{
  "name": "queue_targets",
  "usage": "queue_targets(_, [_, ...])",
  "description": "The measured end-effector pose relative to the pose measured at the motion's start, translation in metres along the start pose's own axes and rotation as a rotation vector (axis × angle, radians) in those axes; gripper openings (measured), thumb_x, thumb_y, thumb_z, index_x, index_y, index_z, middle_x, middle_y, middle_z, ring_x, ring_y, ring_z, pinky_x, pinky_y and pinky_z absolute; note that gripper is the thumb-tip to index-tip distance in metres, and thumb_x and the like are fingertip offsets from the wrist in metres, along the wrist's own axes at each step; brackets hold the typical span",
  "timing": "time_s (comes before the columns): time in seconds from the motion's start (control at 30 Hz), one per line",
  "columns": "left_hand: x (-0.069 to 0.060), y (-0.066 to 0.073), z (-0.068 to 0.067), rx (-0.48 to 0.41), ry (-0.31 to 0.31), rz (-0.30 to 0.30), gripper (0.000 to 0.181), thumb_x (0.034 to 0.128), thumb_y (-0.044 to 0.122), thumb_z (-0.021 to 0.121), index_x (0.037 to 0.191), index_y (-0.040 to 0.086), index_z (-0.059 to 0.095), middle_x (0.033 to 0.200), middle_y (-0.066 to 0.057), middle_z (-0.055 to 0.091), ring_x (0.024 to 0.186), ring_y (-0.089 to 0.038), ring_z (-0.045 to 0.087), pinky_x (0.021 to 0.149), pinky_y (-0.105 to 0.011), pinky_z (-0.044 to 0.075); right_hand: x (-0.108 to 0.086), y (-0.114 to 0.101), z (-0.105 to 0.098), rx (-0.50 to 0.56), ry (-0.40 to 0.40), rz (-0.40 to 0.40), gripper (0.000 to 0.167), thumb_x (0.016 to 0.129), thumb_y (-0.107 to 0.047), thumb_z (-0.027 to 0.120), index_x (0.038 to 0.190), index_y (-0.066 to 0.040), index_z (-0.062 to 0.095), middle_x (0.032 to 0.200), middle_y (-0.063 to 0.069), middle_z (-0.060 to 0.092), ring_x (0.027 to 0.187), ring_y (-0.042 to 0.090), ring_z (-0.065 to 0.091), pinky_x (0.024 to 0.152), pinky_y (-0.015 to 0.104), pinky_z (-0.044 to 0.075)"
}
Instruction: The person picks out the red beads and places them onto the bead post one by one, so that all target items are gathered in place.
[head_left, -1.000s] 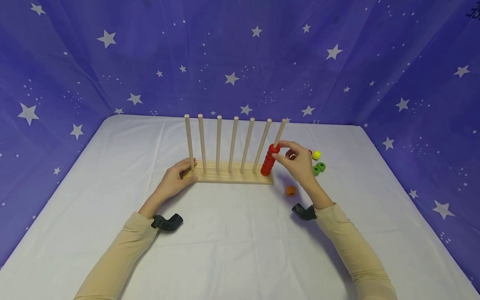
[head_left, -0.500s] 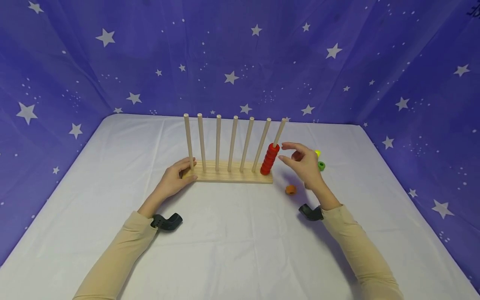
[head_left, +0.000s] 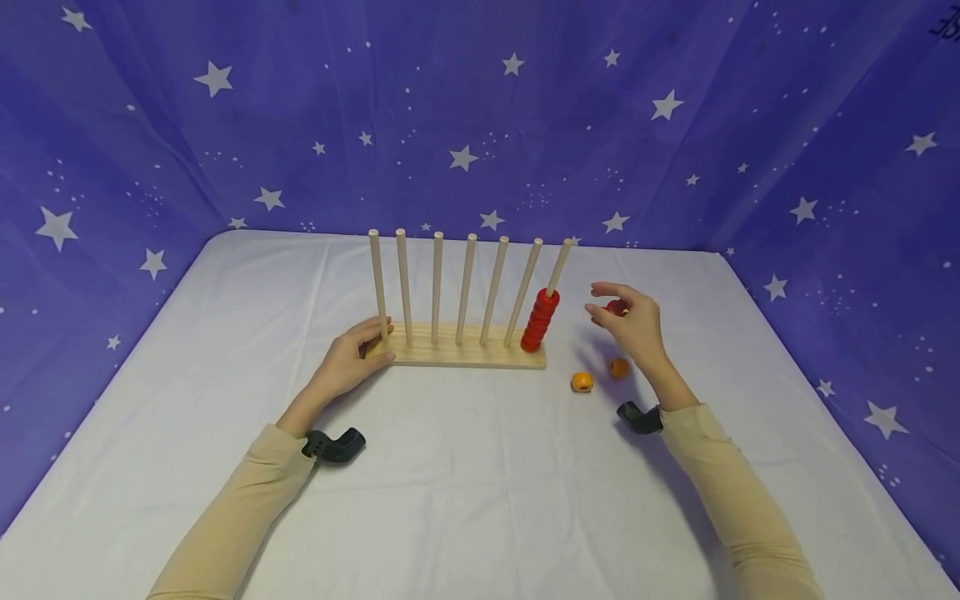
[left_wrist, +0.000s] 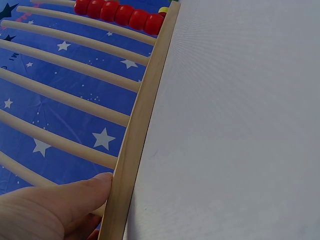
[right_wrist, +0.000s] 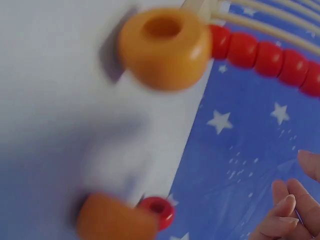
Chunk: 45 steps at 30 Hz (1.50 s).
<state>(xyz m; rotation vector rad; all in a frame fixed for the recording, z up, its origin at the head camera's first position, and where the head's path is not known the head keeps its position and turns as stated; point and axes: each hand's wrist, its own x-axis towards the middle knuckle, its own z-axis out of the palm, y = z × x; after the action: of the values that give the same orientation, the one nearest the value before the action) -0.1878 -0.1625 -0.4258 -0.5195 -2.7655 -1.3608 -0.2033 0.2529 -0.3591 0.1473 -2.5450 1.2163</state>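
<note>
A wooden stand (head_left: 457, 357) with a row of upright pegs stands mid-table. My left hand (head_left: 347, 360) grips its left end, thumb at the front and fingers behind; the left wrist view shows the thumb (left_wrist: 90, 192) against the board. Red beads (head_left: 540, 321) are stacked on the rightmost peg. To the right of that peg, my right hand (head_left: 639, 323) hovers with thumb and fingers apart. A loose red bead (head_left: 617, 307) shows between them in the head view, but the right wrist view has that bead (right_wrist: 169, 215) lying apart from the fingers.
Two orange beads lie on the white cloth right of the stand, one nearer (head_left: 582, 382) and one by the right wrist (head_left: 619, 368). A yellow bead (left_wrist: 163, 9) peeks past the stand in the left wrist view. A starry blue curtain (head_left: 465, 108) hangs behind.
My right hand has left the red stack and moved right, over the loose beads. A second orange bead has come into view, while the green and yellow ones are now hidden from the head view.
</note>
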Motion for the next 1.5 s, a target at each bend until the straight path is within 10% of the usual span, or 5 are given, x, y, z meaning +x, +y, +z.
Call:
queue_targets(1.13, [0.0,0.002,0.0,0.001,0.008,0.007,0.047,0.0857,0.007,0.065,0.13,-0.004,0.052,0.145,-0.021,0.042,0.137,-0.04,0.036,0.112,-0.049,0.035,0.024,0.053,-0.014,-0.229,-0.141,0.21,0.032,0.09,-0.02,0.061,0.119,-0.006,0.064,0.114,0.018,0.066,0.067,0.017,0.043,0.053,0.018,0.036])
queue_targets(1.5, [-0.001,0.001,0.0,0.005,0.007,0.0,0.047,0.0856,0.008,0.065,0.129,-0.005,0.052,0.145,-0.021,0.042,0.137,-0.039,0.035,0.112,-0.049,0.034,0.026,0.055,-0.01,-0.286,-0.292,0.218,0.036,0.094,-0.018,0.054,0.125,-0.002,0.059,0.125,0.023,0.06,0.1,0.032,0.052,0.088,0.042,0.045])
